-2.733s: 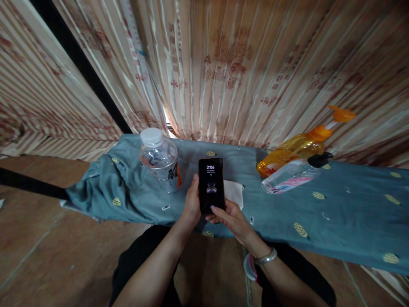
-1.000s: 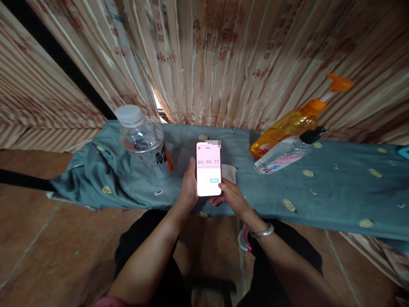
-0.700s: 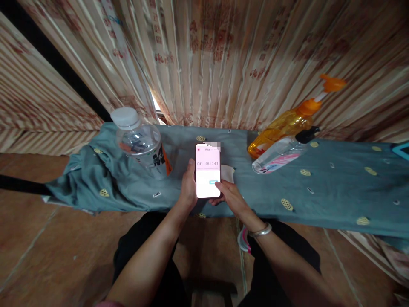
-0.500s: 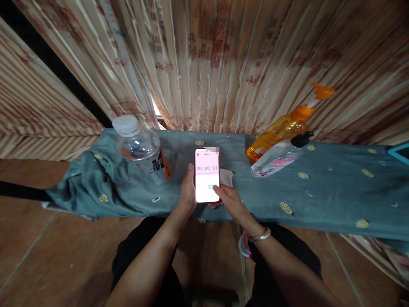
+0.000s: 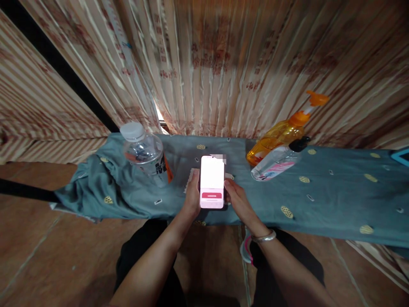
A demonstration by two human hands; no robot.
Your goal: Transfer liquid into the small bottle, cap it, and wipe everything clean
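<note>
A smartphone (image 5: 212, 177) with a bright white screen and a red button near its bottom is held upright between both hands. My left hand (image 5: 192, 196) is closed around its left edge. My right hand (image 5: 235, 195), below a silver bangle (image 5: 264, 237) on the wrist, grips the right edge, thumb at the side. Fingers behind the phone are hidden. Partly covered by phone and hands, a pale cloth or paper (image 5: 188, 181) lies on the table. Left of the phone stands a clear plastic bottle (image 5: 147, 155) with a white cap.
A green patterned cloth (image 5: 332, 200) covers the narrow table. To the right are an orange pump bottle (image 5: 277, 136) and a clear bottle with a black pump (image 5: 275, 164). A blue-edged object (image 5: 401, 157) shows at far right. Pleated curtains (image 5: 207, 76) hang behind.
The phone screen has gone from a running timer to a white page with a red button. My right thumb has moved off the screen to the phone's right edge. The view has shifted slightly.
</note>
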